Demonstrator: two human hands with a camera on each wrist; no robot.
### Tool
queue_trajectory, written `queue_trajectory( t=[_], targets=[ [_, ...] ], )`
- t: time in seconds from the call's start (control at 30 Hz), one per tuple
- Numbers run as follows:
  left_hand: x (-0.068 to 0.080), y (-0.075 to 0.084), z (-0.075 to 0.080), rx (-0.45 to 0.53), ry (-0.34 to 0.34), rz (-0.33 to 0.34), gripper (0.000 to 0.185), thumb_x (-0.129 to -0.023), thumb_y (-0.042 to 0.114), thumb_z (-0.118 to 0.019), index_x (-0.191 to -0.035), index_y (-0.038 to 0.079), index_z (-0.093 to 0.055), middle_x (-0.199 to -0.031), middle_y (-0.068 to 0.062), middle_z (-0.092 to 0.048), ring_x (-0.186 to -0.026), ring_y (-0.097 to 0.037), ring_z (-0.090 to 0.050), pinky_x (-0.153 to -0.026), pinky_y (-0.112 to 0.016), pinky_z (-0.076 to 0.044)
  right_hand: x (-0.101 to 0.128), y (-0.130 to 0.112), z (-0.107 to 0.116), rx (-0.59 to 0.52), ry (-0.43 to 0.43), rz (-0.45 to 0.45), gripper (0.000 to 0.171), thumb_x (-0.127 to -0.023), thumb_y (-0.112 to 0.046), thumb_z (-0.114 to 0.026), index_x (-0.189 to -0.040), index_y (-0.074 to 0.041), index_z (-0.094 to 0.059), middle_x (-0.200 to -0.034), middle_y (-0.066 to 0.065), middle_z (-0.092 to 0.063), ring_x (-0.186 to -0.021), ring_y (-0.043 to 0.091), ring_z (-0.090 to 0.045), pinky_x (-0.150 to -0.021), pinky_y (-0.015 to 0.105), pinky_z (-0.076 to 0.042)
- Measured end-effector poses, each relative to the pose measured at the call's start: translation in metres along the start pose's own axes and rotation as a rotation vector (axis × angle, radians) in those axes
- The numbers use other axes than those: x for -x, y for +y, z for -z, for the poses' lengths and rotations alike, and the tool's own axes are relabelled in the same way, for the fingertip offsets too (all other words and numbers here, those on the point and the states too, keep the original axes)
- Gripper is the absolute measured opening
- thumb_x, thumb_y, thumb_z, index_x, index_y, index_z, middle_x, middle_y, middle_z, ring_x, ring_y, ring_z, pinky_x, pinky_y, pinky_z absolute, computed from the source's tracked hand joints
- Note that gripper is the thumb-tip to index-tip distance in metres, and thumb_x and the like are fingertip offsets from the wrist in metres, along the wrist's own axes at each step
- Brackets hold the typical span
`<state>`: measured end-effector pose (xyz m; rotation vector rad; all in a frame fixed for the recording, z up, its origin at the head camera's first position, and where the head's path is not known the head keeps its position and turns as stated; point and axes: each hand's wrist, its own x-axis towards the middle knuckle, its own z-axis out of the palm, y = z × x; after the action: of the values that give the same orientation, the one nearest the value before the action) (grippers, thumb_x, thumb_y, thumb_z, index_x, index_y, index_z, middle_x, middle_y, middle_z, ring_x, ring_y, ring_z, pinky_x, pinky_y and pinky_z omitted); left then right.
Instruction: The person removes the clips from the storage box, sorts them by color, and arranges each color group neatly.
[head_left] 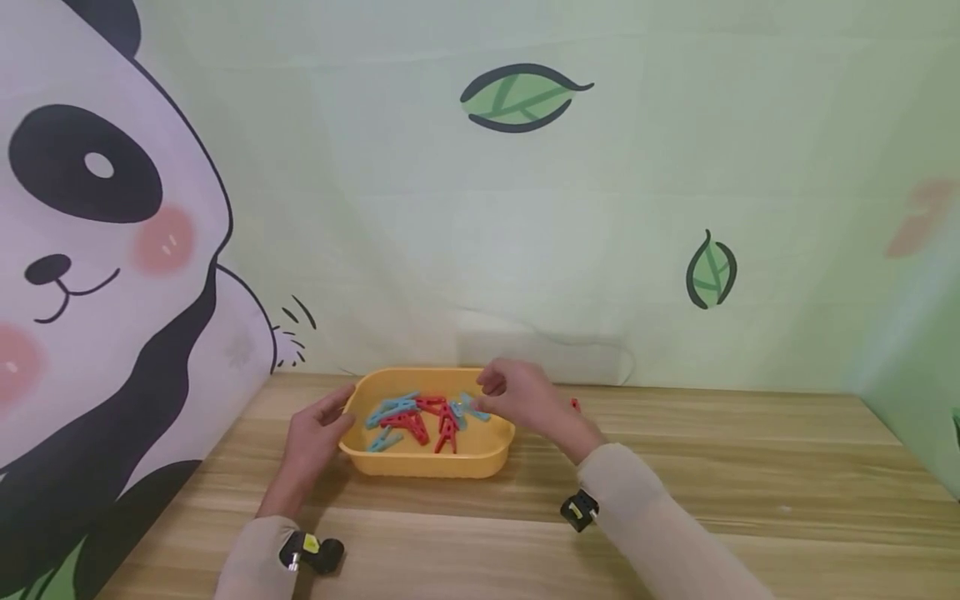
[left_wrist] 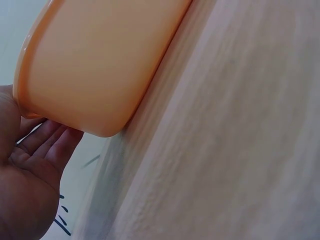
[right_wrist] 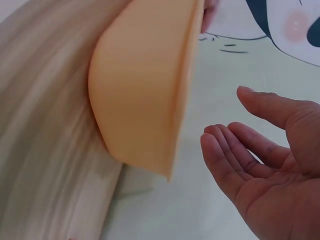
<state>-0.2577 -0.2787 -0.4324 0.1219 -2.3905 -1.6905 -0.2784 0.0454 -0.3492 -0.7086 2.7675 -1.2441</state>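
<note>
A yellow plastic basin stands on the table with several blue clothespins and red clothespins lying loose inside. At its left end my left hand holds the rim, thumb at the edge and fingers against the outer wall. In the left wrist view those fingers reach beneath the basin's side. Above the basin's right end hovers my right hand, with a blue clothespin partly hidden below it. The right wrist view shows that hand's thumb apart from its loosely bent fingers, nothing between them.
A small red piece, mostly hidden by the right wrist, lies on the wooden table right of the basin. Behind the table rises a pale green backdrop printed with a panda and leaves. Both sleeves carry black wrist cameras.
</note>
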Motion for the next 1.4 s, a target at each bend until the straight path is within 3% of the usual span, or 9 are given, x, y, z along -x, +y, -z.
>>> queue_trajectory(
  t=[0.4, 0.6, 0.83, 1.1, 1.4],
  targets=[
    [-0.001, 0.001, -0.003, 0.019, -0.003, -0.014, 0.05, -0.104, 0.004, -0.061, -0.153, -0.002, -0.053, -0.155, -0.021, -0.053, -0.139, -0.038, -0.055, -0.096, -0.018, -0.053, -0.012, 0.0, -0.034, 0.048, -0.099, 0.054, 0.026, -0.093, -0.012, -0.083, -0.109, 0.004, -0.072, -0.097, 0.006, -0.074, -0.093, 0.02, -0.07, -0.087, 0.035, -0.06],
    [-0.001, 0.003, -0.005, 0.031, 0.002, -0.019, 0.049, -0.104, 0.002, -0.061, -0.152, -0.003, -0.054, -0.153, -0.022, -0.054, -0.138, -0.039, -0.056, -0.091, -0.013, -0.052, -0.017, 0.006, -0.05, 0.044, -0.088, 0.062, 0.017, -0.091, -0.008, -0.084, -0.095, 0.002, -0.071, -0.09, 0.006, -0.071, -0.078, 0.016, -0.064, -0.071, 0.029, -0.059],
    [-0.001, 0.001, -0.004, 0.039, -0.01, -0.005, 0.049, -0.104, 0.003, -0.06, -0.153, -0.003, -0.053, -0.156, -0.021, -0.051, -0.141, -0.038, -0.053, -0.095, -0.014, -0.051, -0.021, 0.006, -0.063, 0.149, -0.057, -0.007, 0.026, -0.088, -0.011, -0.087, -0.076, -0.005, -0.065, -0.07, -0.001, -0.057, -0.063, 0.013, -0.05, -0.055, 0.022, -0.04],
    [0.001, 0.001, -0.003, 0.057, -0.005, -0.001, 0.049, -0.104, 0.002, -0.06, -0.152, -0.003, -0.053, -0.156, -0.021, -0.051, -0.14, -0.038, -0.053, -0.093, -0.013, -0.052, -0.026, 0.003, -0.076, 0.202, -0.106, -0.065, 0.042, -0.089, -0.016, -0.087, -0.059, -0.009, -0.058, -0.049, -0.006, -0.043, -0.046, 0.011, -0.039, -0.046, 0.021, -0.029],
    [0.001, -0.001, -0.001, 0.054, 0.008, -0.003, 0.049, -0.103, 0.001, -0.06, -0.152, -0.003, -0.053, -0.155, -0.022, -0.052, -0.14, -0.037, -0.054, -0.091, -0.01, -0.051, -0.034, 0.004, -0.089, 0.25, -0.095, -0.066, 0.032, -0.085, -0.016, -0.09, -0.073, -0.007, -0.062, -0.061, -0.002, -0.05, -0.053, 0.012, -0.044, -0.049, 0.022, -0.035]
  ],
)
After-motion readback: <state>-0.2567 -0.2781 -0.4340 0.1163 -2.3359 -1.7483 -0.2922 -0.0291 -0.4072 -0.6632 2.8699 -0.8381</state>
